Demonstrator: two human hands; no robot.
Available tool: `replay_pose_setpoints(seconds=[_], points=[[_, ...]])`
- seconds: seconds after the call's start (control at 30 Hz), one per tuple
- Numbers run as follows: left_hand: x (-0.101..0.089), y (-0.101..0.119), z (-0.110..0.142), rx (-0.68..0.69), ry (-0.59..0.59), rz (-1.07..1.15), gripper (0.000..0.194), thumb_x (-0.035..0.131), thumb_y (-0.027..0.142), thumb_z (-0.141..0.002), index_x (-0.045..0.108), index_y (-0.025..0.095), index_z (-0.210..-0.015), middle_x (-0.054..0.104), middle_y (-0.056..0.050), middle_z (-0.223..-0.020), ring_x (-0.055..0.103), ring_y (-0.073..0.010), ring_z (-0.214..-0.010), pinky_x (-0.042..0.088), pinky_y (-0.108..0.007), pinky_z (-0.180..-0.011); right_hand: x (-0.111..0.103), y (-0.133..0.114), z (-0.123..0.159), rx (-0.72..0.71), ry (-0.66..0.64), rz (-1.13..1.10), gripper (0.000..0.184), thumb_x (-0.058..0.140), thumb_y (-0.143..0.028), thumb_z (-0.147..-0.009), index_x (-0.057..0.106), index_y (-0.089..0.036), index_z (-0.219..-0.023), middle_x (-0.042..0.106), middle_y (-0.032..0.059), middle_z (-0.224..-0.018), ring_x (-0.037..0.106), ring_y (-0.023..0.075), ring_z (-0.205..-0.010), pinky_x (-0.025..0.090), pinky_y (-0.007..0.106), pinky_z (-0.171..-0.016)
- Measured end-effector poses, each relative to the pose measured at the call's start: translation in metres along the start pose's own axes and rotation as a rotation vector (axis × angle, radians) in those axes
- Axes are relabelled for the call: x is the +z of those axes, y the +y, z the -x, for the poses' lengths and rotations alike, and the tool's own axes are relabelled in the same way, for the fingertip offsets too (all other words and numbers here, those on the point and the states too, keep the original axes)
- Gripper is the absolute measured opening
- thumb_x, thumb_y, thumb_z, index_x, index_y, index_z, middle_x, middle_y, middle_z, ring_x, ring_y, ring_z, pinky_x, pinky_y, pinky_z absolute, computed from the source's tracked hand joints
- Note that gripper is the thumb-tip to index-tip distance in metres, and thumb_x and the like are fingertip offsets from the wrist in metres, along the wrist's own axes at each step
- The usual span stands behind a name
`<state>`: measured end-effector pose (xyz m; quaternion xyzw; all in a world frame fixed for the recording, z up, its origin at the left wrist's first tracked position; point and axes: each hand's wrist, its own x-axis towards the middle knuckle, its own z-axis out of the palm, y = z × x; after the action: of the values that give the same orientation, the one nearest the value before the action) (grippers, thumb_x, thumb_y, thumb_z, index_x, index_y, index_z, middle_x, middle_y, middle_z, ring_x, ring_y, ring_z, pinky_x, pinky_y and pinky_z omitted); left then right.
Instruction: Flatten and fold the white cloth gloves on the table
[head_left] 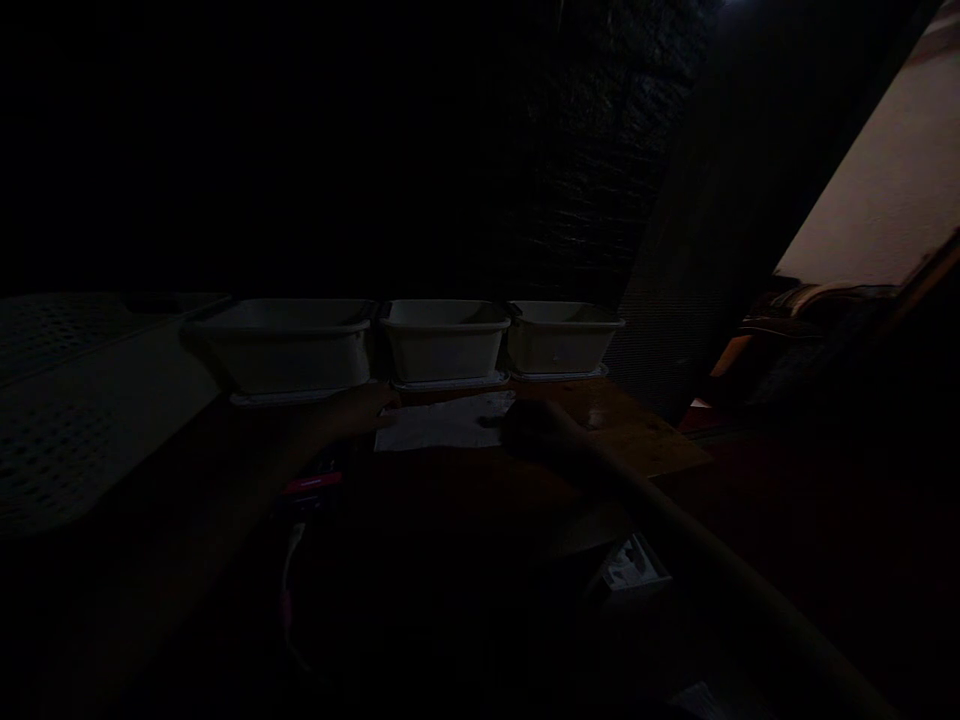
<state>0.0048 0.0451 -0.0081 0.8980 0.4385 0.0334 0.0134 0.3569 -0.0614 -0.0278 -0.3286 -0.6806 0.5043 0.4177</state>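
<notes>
The scene is very dark. My left hand (360, 412) reaches forward to the left edge of a white sheet (442, 425) lying flat on the wooden table (645, 440). My right hand (529, 425) rests at the sheet's right edge, with the forearm running back to the lower right. Both hands touch or nearly touch the sheet; the fingers are too dark to make out. Three white rectangular planter tubs stand in a row just behind the sheet: left tub (289, 345), middle tub (444, 342), right tub (561, 338).
A pale perforated crate or panel (67, 420) lies at the left. A red-handled tool (313, 484) lies near my left forearm. A small white packet (634, 568) sits near the table's front. A dark slanted board (720, 220) rises at the right.
</notes>
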Motion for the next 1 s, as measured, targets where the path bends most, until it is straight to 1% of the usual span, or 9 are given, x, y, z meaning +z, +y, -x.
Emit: replay_pose_setpoints(seconds=[0.1,0.17,0.27,0.4,0.47,0.6,0.73,0.87,1.0], points=[[0.0,0.0,0.0,-0.001,0.014,0.002,0.031,0.055,0.026,-0.09,0.065,0.011,-0.115,0.066,-0.015,-0.119,0.064,-0.0245,-0.106,0.048,-0.032,-0.09,-0.001,0.003,-0.002,-0.001,-0.011,0.002,0.039,0.079,-0.039,-0.075,0.048,-0.015,-0.07,0.066,0.0139,-0.09,0.064,0.0318,-0.111,0.041,0.021,-0.057],[0.0,0.001,0.0,-0.005,0.016,0.001,0.032,0.055,0.026,-0.09,0.064,0.012,-0.116,0.066,-0.015,-0.12,0.063,-0.0242,-0.107,0.047,-0.032,-0.091,-0.001,0.003,-0.002,0.03,0.002,0.028,0.039,0.079,-0.04,-0.075,0.049,-0.015,-0.07,0.068,0.0133,-0.093,0.066,0.028,-0.101,0.041,0.021,-0.056],[-0.001,0.003,0.002,-0.009,0.011,0.001,0.03,0.055,0.026,-0.09,0.064,0.014,-0.116,0.066,-0.014,-0.121,0.063,-0.0234,-0.108,0.047,-0.031,-0.092,-0.003,0.004,-0.002,0.051,0.016,0.061,0.035,0.078,-0.039,-0.076,0.053,-0.014,-0.074,0.07,0.0138,-0.1,0.066,0.0212,-0.089,0.043,0.023,-0.058],[-0.004,0.006,0.004,-0.017,0.007,0.027,0.03,0.055,0.027,-0.09,0.064,0.013,-0.115,0.066,-0.014,-0.12,0.064,-0.0232,-0.106,0.048,-0.031,-0.089,-0.008,0.013,-0.003,0.044,0.008,0.057,0.028,0.075,-0.036,-0.08,0.058,-0.013,-0.081,0.069,0.0152,-0.111,0.064,0.0164,-0.085,0.046,0.024,-0.06],[-0.004,0.006,0.004,-0.017,0.01,0.03,0.031,0.055,0.027,-0.09,0.064,0.012,-0.116,0.066,-0.014,-0.12,0.064,-0.0235,-0.106,0.048,-0.031,-0.089,-0.009,0.016,-0.003,0.046,-0.006,0.033,0.025,0.073,-0.033,-0.082,0.058,-0.013,-0.084,0.068,0.0154,-0.115,0.065,0.0167,-0.087,0.046,0.023,-0.061],[-0.002,0.004,0.002,-0.012,0.004,0.002,0.03,0.056,0.027,-0.09,0.064,0.013,-0.115,0.066,-0.014,-0.12,0.063,-0.0233,-0.107,0.047,-0.031,-0.092,-0.008,0.017,-0.002,0.006,-0.013,-0.036,0.025,0.073,-0.029,-0.081,0.054,-0.014,-0.079,0.067,0.0164,-0.119,0.065,0.0223,-0.107,0.049,0.023,-0.067],[-0.003,0.005,0.002,-0.011,0.005,0.007,0.029,0.056,0.028,-0.09,0.064,0.015,-0.115,0.066,-0.013,-0.12,0.063,-0.023,-0.107,0.047,-0.031,-0.092,-0.005,0.013,-0.002,0.007,-0.007,-0.049,0.026,0.074,-0.029,-0.08,0.053,-0.013,-0.076,0.067,0.0174,-0.119,0.066,0.0231,-0.107,0.047,0.022,-0.063],[-0.005,0.007,0.003,-0.031,0.0,0.017,0.029,0.055,0.027,-0.09,0.064,0.014,-0.115,0.066,-0.013,-0.119,0.063,-0.0229,-0.106,0.048,-0.031,-0.091,-0.002,0.01,-0.002,0.043,0.053,-0.057,0.029,0.075,-0.033,-0.079,0.054,-0.013,-0.078,0.067,0.0181,-0.12,0.065,0.027,-0.114,0.052,0.025,-0.07],[-0.005,0.007,0.004,-0.017,-0.006,0.009,0.03,0.053,0.027,-0.091,0.065,0.012,-0.115,0.066,-0.014,-0.12,0.064,-0.0235,-0.106,0.048,-0.031,-0.09,0.0,0.006,-0.001,0.065,0.072,-0.1,0.031,0.078,-0.035,-0.076,0.058,-0.014,-0.088,0.065,0.0177,-0.124,0.063,0.0286,-0.119,0.055,0.029,-0.075]])
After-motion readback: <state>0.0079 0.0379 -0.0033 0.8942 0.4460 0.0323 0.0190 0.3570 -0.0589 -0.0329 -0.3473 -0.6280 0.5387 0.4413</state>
